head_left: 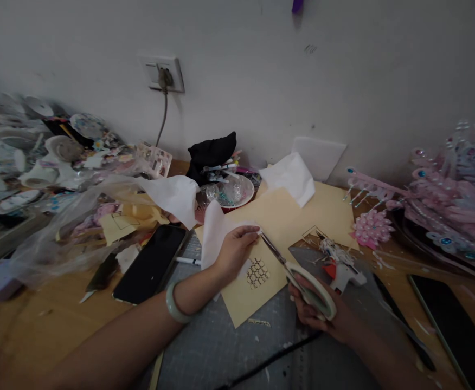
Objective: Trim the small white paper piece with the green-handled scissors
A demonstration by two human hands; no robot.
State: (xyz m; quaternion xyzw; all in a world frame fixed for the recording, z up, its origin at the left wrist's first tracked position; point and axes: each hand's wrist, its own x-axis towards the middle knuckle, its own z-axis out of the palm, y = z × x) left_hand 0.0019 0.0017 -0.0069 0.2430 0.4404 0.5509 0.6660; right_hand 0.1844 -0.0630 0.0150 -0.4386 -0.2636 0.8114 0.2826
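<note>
My left hand, with a pale bangle on its wrist, pinches a thin white sheet, cloth or paper, near its edge. My right hand grips scissors with cream handles. Their blades point up and left, and the tips reach the edge of the white sheet by my left fingertips. How far the blades are parted is too small to tell. Under both hands lies yellow card with a small drawn grid of rounded cells, on a grey cutting mat.
Phones lie at left and right. A glue gun rests by the scissors, its black cord crossing the mat. A craft knife lies left. Pink beaded ornaments crowd the right; a bowl stands behind.
</note>
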